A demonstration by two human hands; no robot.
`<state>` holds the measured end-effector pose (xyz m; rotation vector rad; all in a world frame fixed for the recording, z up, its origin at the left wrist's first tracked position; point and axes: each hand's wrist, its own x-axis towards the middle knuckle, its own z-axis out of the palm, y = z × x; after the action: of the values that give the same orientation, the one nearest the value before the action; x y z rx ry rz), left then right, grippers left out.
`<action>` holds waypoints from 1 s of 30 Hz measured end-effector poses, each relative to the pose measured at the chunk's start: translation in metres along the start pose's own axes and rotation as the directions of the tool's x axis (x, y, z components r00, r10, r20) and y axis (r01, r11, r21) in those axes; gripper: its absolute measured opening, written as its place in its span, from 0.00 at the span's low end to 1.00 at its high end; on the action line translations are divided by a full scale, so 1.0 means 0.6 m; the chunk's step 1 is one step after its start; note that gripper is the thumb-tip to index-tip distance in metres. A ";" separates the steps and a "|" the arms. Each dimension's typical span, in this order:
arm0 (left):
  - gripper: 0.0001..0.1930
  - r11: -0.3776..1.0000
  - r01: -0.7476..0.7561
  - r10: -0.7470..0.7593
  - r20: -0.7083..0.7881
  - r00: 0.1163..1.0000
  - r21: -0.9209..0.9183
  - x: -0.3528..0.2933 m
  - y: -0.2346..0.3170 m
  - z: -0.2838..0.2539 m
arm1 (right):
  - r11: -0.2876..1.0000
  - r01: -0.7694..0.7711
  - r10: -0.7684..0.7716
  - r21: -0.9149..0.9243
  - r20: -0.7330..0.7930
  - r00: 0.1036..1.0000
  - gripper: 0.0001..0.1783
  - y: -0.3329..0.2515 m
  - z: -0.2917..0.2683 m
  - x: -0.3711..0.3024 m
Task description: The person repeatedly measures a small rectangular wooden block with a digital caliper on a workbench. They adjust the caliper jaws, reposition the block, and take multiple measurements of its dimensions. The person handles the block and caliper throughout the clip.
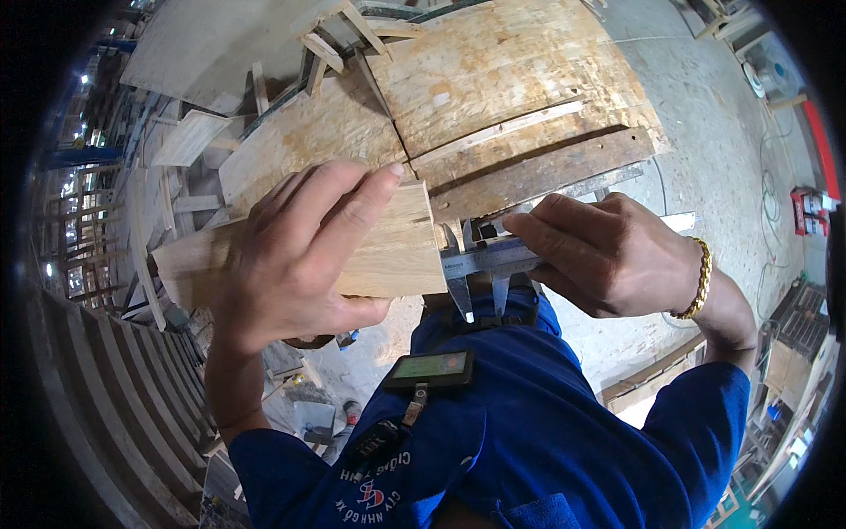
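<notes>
My left hand [304, 256] is closed round a pale wooden board [397, 251], with the thumb along its near edge and the fingers over its top. The board's right end meets a metal vernier caliper [480, 263]. My right hand [599, 251] grips the caliper's body, thumb and fingers pinched on it near the slide. The caliper's jaws stand a little apart and point toward me, just right of the board's end. Its beam [679, 222] sticks out past my right hand. I cannot tell whether the jaws touch the wood.
Beyond my hands lies a worn plywood tabletop [502, 62] with a rough wooden strip [546, 172] along its near edge. Wooden frames and offcuts [189, 137] crowd the left. Stacked long boards [115, 406] stand at lower left. A fan [775, 70] stands at far right on the concrete floor.
</notes>
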<state>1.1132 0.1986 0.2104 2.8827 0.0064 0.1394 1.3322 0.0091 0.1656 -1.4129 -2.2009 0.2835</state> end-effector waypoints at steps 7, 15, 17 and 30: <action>0.42 0.997 0.019 -0.021 0.018 1.000 0.070 0.008 0.000 0.016 | 0.983 -0.076 0.083 0.167 -0.032 0.996 0.24 0.030 0.012 -0.024; 0.45 0.996 0.087 -0.090 -0.217 0.972 -0.027 -0.030 -0.035 0.037 | 0.652 -0.557 0.705 0.514 -0.141 0.695 0.25 0.090 0.107 -0.117; 0.46 0.990 0.100 -0.123 -0.273 0.954 -0.095 -0.043 -0.042 0.049 | 0.612 -0.555 0.724 0.564 -0.118 0.679 0.25 0.087 0.139 -0.120; 0.43 0.961 -0.071 0.008 -0.230 0.973 -0.266 0.081 -0.024 0.149 | 0.208 -0.002 0.921 0.978 -0.195 0.338 0.23 0.047 0.190 -0.080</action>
<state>1.1702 0.1905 0.1253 2.5765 -0.0268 0.4414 1.3115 -0.0110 0.0419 -1.1807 -0.3493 0.7471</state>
